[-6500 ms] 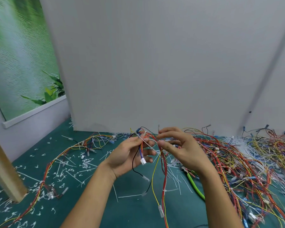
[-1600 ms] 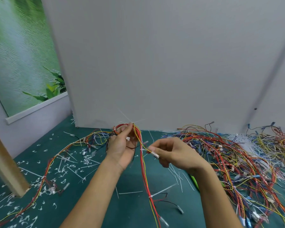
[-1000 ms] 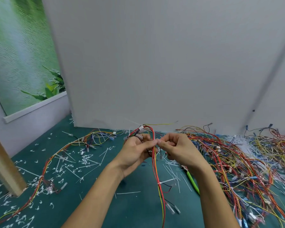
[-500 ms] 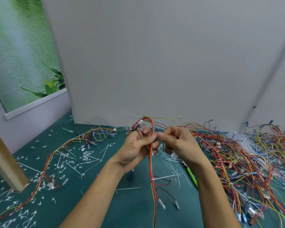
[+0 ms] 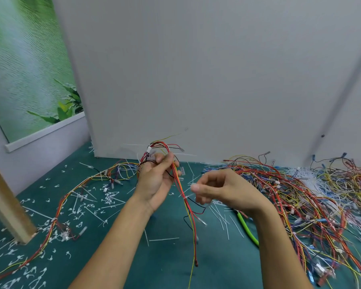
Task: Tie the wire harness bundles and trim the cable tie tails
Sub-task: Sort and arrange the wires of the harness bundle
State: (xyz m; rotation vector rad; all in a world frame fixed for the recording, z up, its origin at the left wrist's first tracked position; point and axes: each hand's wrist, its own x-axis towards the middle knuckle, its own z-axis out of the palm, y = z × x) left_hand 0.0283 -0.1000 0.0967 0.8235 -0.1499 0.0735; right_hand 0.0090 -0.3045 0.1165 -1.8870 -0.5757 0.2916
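My left hand (image 5: 157, 178) is raised palm-up and grips a wire harness bundle (image 5: 180, 189) of red, yellow and black wires. The bundle loops above the fingers and hangs down to the green mat. A white cable tie (image 5: 185, 197) sits on the bundle just below that hand. My right hand (image 5: 224, 190) hovers to the right of the bundle with curled fingers. It is motion-blurred, so I cannot tell whether it pinches the tie's tail. A green-handled cutter (image 5: 247, 229) lies on the mat beneath my right wrist.
A big tangle of harnesses (image 5: 313, 197) covers the mat on the right, with a heap of white ties (image 5: 306, 176) behind it. A long harness (image 5: 71, 197) and cut tie tails (image 5: 111, 198) lie left. A wooden post (image 5: 7, 207) stands near left; a grey panel (image 5: 217, 80) closes the back.
My hands were together at the bundle half a second ago. My right hand has since pulled away to the right and slightly down, while my left hand still holds the bundle up.
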